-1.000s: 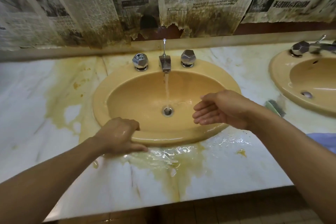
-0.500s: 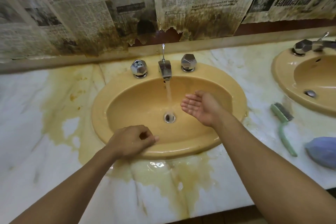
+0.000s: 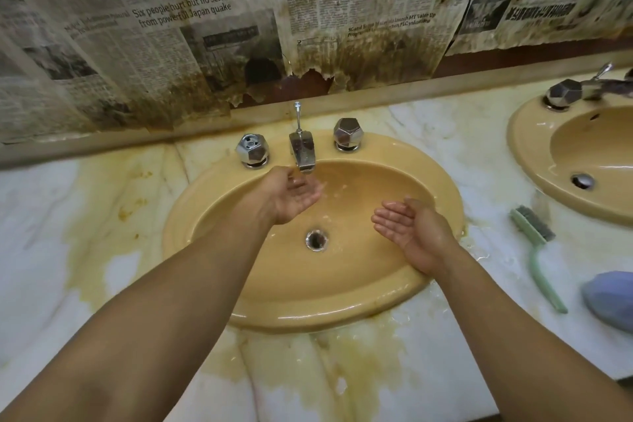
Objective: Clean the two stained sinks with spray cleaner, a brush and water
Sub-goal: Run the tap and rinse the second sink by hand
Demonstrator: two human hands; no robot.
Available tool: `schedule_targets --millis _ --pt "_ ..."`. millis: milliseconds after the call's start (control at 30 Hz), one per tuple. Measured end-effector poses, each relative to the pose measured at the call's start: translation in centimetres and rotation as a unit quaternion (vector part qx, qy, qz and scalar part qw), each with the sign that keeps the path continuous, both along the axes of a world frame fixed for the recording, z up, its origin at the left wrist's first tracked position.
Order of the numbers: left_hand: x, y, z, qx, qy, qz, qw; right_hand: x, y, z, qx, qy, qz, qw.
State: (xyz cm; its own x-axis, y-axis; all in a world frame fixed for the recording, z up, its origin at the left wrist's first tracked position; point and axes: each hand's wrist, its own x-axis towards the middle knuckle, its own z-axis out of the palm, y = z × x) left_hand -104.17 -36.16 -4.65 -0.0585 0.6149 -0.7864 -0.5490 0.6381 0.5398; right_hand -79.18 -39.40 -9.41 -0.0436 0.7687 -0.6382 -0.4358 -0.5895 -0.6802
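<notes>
- Yellow sink [image 3: 325, 315] sits in the stained worktop [image 3: 34, 216], with the brush [image 3: 534, 223] lying just to its right.
- Our left hand [image 3: 294, 195] cups empty under the tap [image 3: 303, 151]; our right hand [image 3: 409, 228] hovers open.
- We should scoop water evenly over the rim.

A single wide-angle camera is riding on the person's head, looking forward and steeply down along both forearms, which are entering from the bottom corners. It is sitting close over the tabletop [image 3: 41, 216], so the left grip [image 3: 291, 197] and right grip [image 3: 411, 233] are landing near mid-frame, above the near sink [image 3: 308, 315]. Beyond the grips the view is reaching the tap [image 3: 303, 151] and the newspaper-covered wall [image 3: 171, 27] along the top. Right of the right grip it is taking in the brush [image 3: 534, 229] and cropping the second sink [image 3: 527, 154] at the frame's edge.
</notes>
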Motion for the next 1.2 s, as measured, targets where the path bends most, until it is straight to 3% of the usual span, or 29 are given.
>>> schedule_targets --millis 267,400,667,800,933,1033,1133,1200 --pt "-0.2 0.6 -0.6 -0.038 0.013 -0.048 0.998 -0.3 0.2 -0.5 -0.029 0.06 -0.027 0.997" --pt "-1.8 0.5 -0.4 -0.029 0.025 -0.061 0.997 -2.5 0.3 -0.7 -0.091 0.079 -0.024 0.992" --pt "-7.1 -1.1 1.9 0.005 0.114 -0.117 0.987 -11.1 2.0 0.2 -0.141 0.282 -0.04 0.948" --pt "-7.9 -3.6 1.8 0.009 0.171 -0.185 0.968 -12.5 2.5 0.5 -0.133 0.3 -0.044 0.943" --pt "-7.5 -5.2 0.3 -0.003 0.166 -0.206 0.964 -12.3 2.7 0.9 -0.117 0.301 -0.032 0.946" --pt "-6.8 -4.4 -0.5 0.005 0.109 -0.131 0.985 -11.9 2.8 1.1 -0.108 0.241 0.036 0.964" --pt "-4.9 -2.7 -0.2 0.011 0.05 -0.072 0.996 -9.8 2.5 1.2 -0.077 0.063 0.11 0.989" --pt "-3.3 -1.6 0.2 0.011 0.028 -0.059 0.998 -7.0 2.2 0.5 -0.056 0.004 0.082 0.995"
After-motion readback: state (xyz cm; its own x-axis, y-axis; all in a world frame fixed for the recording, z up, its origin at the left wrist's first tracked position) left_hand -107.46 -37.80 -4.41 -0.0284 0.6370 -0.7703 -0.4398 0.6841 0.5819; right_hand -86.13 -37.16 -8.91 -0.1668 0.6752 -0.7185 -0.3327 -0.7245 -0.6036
